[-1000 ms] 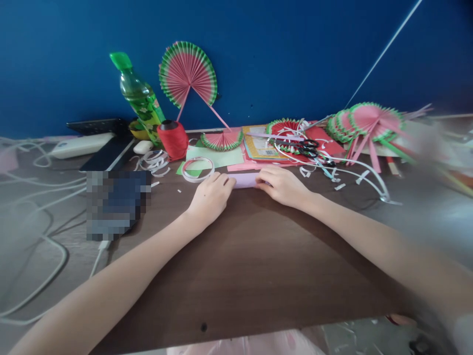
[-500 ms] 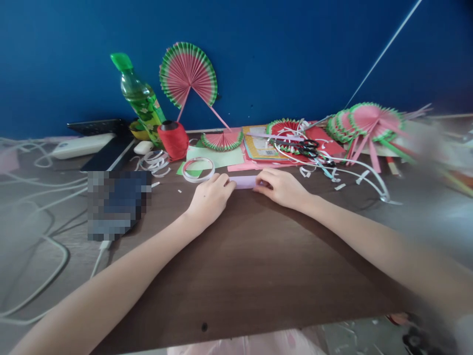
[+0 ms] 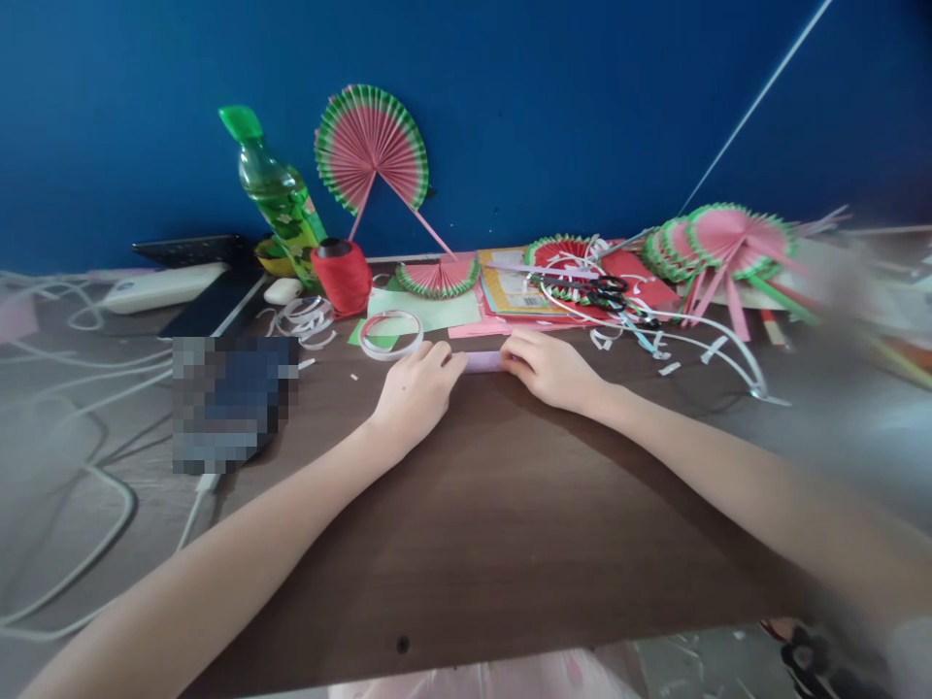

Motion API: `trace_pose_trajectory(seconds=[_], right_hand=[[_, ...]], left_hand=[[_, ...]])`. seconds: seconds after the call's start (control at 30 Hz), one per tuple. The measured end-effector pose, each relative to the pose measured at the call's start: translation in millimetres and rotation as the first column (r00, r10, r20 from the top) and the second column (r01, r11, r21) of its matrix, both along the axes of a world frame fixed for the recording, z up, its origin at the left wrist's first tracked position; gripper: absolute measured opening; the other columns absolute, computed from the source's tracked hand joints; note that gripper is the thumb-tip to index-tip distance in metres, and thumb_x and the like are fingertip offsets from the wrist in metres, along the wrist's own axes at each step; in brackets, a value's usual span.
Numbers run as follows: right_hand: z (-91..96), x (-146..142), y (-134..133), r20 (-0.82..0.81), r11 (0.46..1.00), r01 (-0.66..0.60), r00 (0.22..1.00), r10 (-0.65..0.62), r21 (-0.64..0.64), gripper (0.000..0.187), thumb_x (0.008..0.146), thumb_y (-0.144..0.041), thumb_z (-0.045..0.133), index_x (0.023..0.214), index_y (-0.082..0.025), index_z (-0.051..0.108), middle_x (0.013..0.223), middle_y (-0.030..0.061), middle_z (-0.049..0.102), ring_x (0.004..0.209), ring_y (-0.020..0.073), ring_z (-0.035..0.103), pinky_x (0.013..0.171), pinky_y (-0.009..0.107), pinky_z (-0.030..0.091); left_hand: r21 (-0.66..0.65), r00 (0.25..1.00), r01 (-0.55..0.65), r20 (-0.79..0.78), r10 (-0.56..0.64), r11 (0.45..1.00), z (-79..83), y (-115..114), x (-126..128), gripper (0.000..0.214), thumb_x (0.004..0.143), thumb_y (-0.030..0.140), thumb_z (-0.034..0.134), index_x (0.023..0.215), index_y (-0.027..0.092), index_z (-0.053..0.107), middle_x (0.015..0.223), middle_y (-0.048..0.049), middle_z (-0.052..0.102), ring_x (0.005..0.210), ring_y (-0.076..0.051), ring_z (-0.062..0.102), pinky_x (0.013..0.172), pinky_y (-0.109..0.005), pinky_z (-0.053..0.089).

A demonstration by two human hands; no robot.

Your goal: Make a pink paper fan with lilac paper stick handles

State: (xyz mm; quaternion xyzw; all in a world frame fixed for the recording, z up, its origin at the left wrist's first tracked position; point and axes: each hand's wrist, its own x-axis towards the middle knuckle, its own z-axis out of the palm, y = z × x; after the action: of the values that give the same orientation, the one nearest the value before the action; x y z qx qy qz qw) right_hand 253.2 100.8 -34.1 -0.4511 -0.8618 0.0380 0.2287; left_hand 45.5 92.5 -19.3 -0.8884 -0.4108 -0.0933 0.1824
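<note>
A narrow strip of purple paper [image 3: 483, 362] lies low over the brown table, stretched between my two hands. My left hand [image 3: 420, 385] grips its left end with bent fingers. At the other end, my right hand [image 3: 548, 369] pinches the paper between thumb and fingers. Both palms hide the strip's ends. Just beyond my left hand is a roll of double-sided tape [image 3: 391, 351], lying on light green paper [image 3: 444, 311]. Behind the hands rests a half-round pleated paper fan [image 3: 438, 279], red with a green edge.
A round paper fan [image 3: 371, 146] leans on the blue wall. A green bottle [image 3: 273, 189] and a red thread spool [image 3: 342, 279] stand at left, near a blurred-out device [image 3: 237, 403] and cables. Black scissors [image 3: 608, 288] lie among scraps; stacked fans [image 3: 735, 238] are at right.
The visible purple strip looks narrower in height and a little shorter. My right hand has shifted slightly left, while my left hand is nearly unmoved.
</note>
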Motion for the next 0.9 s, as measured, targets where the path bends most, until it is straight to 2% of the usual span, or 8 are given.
trace_pose_trajectory(seconds=[0.1,0.2,0.37,0.47,0.63,0.77,0.9], right_hand=[[-0.3,0.1,0.1,-0.020,0.998,0.058,0.998,-0.059,-0.009,0.010,0.087,-0.021,0.048,0.079,-0.019,0.053,0.083,0.0043,0.059,0.078,0.0176,0.053,0.066,0.027,0.037],[-0.8,0.7,0.7,-0.025,0.997,0.082,0.996,-0.082,-0.001,0.008,0.086,-0.021,0.052,0.079,-0.018,0.053,0.083,0.0038,0.059,0.077,0.0169,0.054,0.065,0.027,0.037],[-0.8,4.7,1.7,-0.034,0.999,0.028,0.999,-0.027,0.031,0.009,0.086,-0.025,0.053,0.080,-0.018,0.055,0.083,0.0030,0.060,0.074,0.0153,0.054,0.064,0.025,0.036],[0.3,6.9,1.6,-0.029,1.000,-0.003,1.000,0.004,0.024,0.012,0.084,-0.029,0.056,0.079,-0.018,0.055,0.081,0.0030,0.059,0.074,0.0156,0.054,0.063,0.025,0.036],[1.4,5.9,0.9,-0.013,1.000,-0.025,1.000,0.025,0.019,0.014,0.088,-0.024,0.049,0.078,-0.018,0.056,0.081,0.0038,0.060,0.074,0.0161,0.054,0.063,0.026,0.036],[1.5,3.3,1.1,-0.026,1.000,0.005,1.000,-0.005,0.010,0.015,0.089,-0.024,0.047,0.078,-0.018,0.056,0.081,0.0039,0.061,0.076,0.0163,0.055,0.064,0.026,0.036],[2.4,1.5,3.2,-0.085,0.997,0.032,0.996,-0.038,-0.070,0.013,0.085,-0.022,0.053,0.074,-0.018,0.053,0.079,0.0032,0.058,0.072,0.0157,0.052,0.064,0.026,0.036]], left_hand=[[0.008,1.000,0.018,-0.011,-0.018,1.000,0.5,-1.7,-0.1,0.026,0.084,0.005,0.038,0.083,0.014,0.062,0.086,-0.0085,0.061,0.083,-0.021,0.055,0.068,-0.032,0.046],[0.023,1.000,-0.012,-0.006,0.012,1.000,1.2,-4.4,0.2,0.023,0.084,0.007,0.041,0.083,0.014,0.063,0.088,-0.0090,0.061,0.086,-0.022,0.055,0.070,-0.032,0.047],[-0.009,0.998,-0.057,-0.028,0.057,0.998,2.0,-6.7,1.1,0.024,0.081,0.004,0.042,0.083,0.014,0.063,0.084,-0.0085,0.060,0.081,-0.021,0.056,0.060,-0.030,0.044],[0.022,0.998,-0.063,-0.017,0.063,0.998,1.3,-6.1,1.2,0.022,0.081,0.004,0.042,0.081,0.015,0.061,0.079,-0.0073,0.060,0.079,-0.020,0.057,0.057,-0.029,0.041],[0.059,0.997,-0.073,0.038,0.071,0.996,-2.1,-3.8,0.7,0.021,0.085,0.008,0.039,0.081,0.015,0.059,0.075,-0.0066,0.059,0.076,-0.021,0.056,0.054,-0.030,0.039],[0.006,0.993,-0.068,0.096,0.067,0.998,-4.4,0.3,-0.6,0.021,0.085,0.008,0.040,0.083,0.015,0.059,0.078,-0.0070,0.060,0.079,-0.021,0.055,0.061,-0.031,0.042],[-0.047,0.990,-0.073,0.115,0.078,0.996,-2.7,1.8,-0.5,0.021,0.085,0.008,0.040,0.086,0.017,0.060,0.081,-0.0060,0.060,0.079,-0.021,0.053,0.064,-0.030,0.043]])
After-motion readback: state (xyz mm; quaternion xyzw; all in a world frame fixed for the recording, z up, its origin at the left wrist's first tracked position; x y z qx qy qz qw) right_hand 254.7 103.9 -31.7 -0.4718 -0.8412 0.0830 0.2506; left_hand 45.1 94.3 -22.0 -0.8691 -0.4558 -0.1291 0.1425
